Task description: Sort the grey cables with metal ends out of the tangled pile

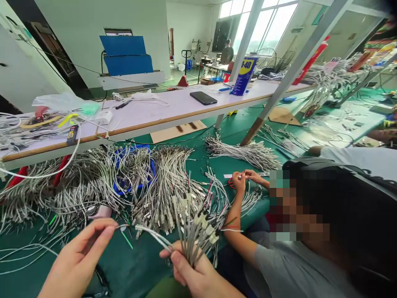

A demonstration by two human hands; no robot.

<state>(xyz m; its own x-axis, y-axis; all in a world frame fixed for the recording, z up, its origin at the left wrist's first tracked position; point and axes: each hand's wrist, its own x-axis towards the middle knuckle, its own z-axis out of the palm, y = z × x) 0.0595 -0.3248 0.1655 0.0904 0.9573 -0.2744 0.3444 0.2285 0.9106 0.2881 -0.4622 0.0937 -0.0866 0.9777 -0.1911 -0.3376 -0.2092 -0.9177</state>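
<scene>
In the head view, the right hand (198, 275) is gripping a bundle of grey cables (198, 231) in a closed fist, low in the middle of the picture, their white connector ends fanning upward and to the right. The left hand (79, 258) is pinching the end of a single grey cable (151, 235) between thumb and fingertips; that cable is running rightward from the pinch into the bundle held by the right hand. Both hands are hovering above the green work surface (136, 265).

Behind them, large heaps of grey cables (93, 182) are lying across the green surface, partly covering a blue tray (149, 167). A further loose heap (245, 153) is lying farther back on the right.

To the right, a co-worker in a grey shirt (288, 269) is sitting close by, and the co-worker's hands (245, 179) are working together on a small piece with red wire near more cables.

Above the heaps, a long white shelf (173, 111) is carrying a black phone (203, 98), a blue WD-40 can (245, 76) and a clear plastic bag (62, 103).
</scene>
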